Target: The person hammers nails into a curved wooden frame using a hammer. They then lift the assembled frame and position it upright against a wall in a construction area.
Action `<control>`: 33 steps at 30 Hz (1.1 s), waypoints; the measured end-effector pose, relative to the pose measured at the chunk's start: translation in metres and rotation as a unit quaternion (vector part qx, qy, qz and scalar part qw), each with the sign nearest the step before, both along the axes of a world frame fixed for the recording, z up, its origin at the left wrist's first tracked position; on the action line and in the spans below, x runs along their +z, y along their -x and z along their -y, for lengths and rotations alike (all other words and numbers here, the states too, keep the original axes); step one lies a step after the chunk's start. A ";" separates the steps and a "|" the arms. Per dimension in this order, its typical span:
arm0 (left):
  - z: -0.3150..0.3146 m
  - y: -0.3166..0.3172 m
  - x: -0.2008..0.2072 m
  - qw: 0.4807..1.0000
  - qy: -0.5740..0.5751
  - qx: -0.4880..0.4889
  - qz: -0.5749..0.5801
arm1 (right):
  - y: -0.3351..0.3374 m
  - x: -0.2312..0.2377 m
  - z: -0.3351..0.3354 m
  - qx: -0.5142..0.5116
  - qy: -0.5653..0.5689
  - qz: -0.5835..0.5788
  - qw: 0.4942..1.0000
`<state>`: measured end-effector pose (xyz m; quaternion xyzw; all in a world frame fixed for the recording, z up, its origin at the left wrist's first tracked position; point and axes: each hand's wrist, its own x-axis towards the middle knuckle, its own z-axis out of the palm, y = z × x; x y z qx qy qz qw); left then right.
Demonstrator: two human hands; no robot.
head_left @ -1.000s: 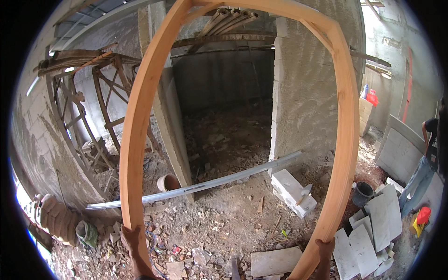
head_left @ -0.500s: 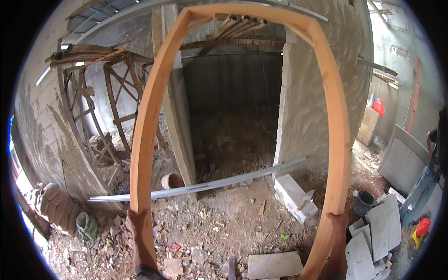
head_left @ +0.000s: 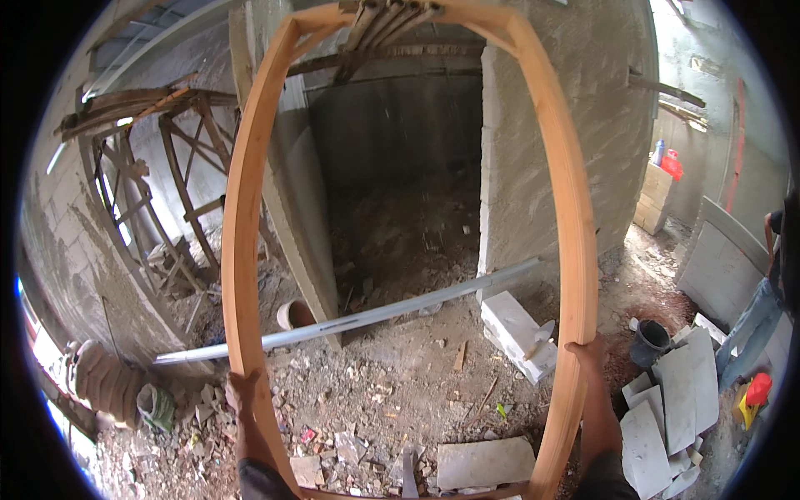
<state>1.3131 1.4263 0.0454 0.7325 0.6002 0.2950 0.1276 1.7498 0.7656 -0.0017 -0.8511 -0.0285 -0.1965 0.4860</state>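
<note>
A wooden door frame (head_left: 243, 250) stands upright before me, its two long posts joined across the top by a head piece. My left hand (head_left: 244, 390) wraps round the lower part of the left post. Somewhat higher on the right post, my right hand (head_left: 587, 357) is closed on the outer edge with the thumb across the front. A thin strip of wood crosses between the posts at the bottom edge of the view. Through the frame, a dark doorway opening (head_left: 400, 167) shows between rough cement walls.
A long metal bar (head_left: 400, 310) lies across the opening beyond the frame. White blocks (head_left: 518, 335), a black bucket (head_left: 650, 342) and broken boards (head_left: 667, 417) lie to the right, near a person in jeans (head_left: 748, 327). Rubble covers the ground; sacks (head_left: 100, 383) and wooden trestles (head_left: 179, 183) are left.
The door frame has shifted left in view, its right post most. My right hand now sits higher in view on its post. My left hand keeps its hold.
</note>
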 end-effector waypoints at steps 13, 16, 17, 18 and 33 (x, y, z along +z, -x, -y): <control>-0.016 -0.076 -0.085 0.999 0.032 -0.033 0.023 | -0.069 -0.025 -0.014 -0.004 0.014 -0.048 0.999; -0.052 -0.058 -0.122 0.998 -0.020 -0.051 0.025 | -0.062 -0.023 -0.020 -0.032 0.081 -0.073 0.994; -0.080 -0.027 -0.132 0.996 -0.033 -0.074 0.036 | -0.064 -0.024 -0.033 -0.028 0.107 -0.096 0.989; -0.075 -0.045 -0.129 0.995 0.050 -0.054 -0.061 | -0.065 -0.027 -0.020 -0.016 0.127 -0.053 0.990; -0.039 -0.074 -0.102 0.979 0.116 -0.108 -0.131 | -0.055 -0.033 -0.012 -0.038 0.112 0.025 0.993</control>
